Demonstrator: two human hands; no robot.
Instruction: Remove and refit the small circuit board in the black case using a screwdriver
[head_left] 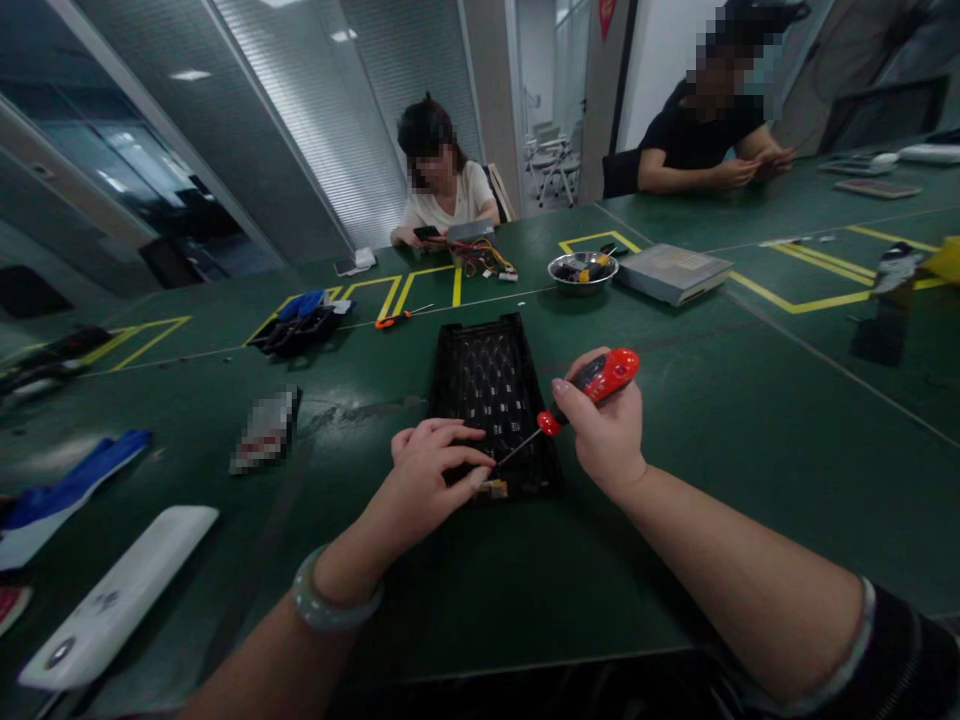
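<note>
A black, shallow, frame-edged panel (491,375) lies on the green table in front of me, with rows of small light marks inside. My right hand (609,430) is closed around the handle of a red and black screwdriver (600,378). Its thin shaft slants down to the left, and the tip is at the panel's near end. My left hand (435,470) rests over the near left corner with its fingers stretched out. Thumb and forefinger are close to the screwdriver tip, beside a small yellowish part (493,489). Whether they touch the tip I cannot tell.
Beyond the panel are an orange-handled screwdriver (394,320), a metal bowl (583,273) of tools, a grey metal box (673,272) and bundled wires (480,258). A white elongated casing (120,595) lies near left. Two people (450,190) sit across the table.
</note>
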